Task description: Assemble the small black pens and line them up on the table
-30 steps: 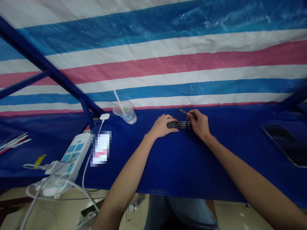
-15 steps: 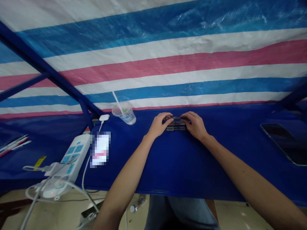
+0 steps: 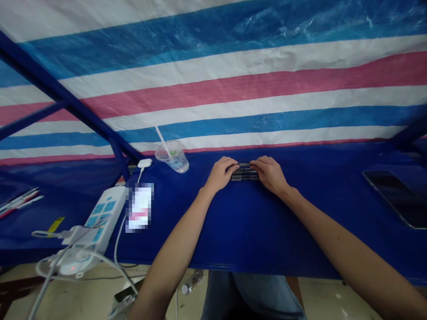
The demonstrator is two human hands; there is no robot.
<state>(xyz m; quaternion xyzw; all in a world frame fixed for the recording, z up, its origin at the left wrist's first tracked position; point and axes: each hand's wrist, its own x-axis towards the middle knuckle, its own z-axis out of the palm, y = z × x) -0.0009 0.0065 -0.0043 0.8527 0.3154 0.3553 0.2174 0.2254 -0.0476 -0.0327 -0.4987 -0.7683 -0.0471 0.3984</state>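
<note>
Several slim black pens (image 3: 245, 177) lie side by side across the blue table, bunched between my two hands. My left hand (image 3: 221, 172) is closed round the left end of the farthest black pen (image 3: 245, 165), thumb and fingers pinched together. At the other end of that pen, my right hand (image 3: 268, 172) grips in the same way. The thumbs come close to the nearer pens; whether they touch them, I cannot tell. The pens' tips are partly hidden behind my fingers.
Left of my hands stands a clear plastic cup (image 3: 176, 161) with a straw. A phone with a blurred bright screen (image 3: 140, 209), a white charger (image 3: 144, 163) and a power strip (image 3: 103, 218) lie farther left. At right is a dark phone (image 3: 396, 198). Other pens (image 3: 20, 201) lie far left.
Both hands have shifted very slightly, and the farthest pen now sits closer to the others. My right thumb has drawn in nearer the fingers. The surroundings stay the same.
</note>
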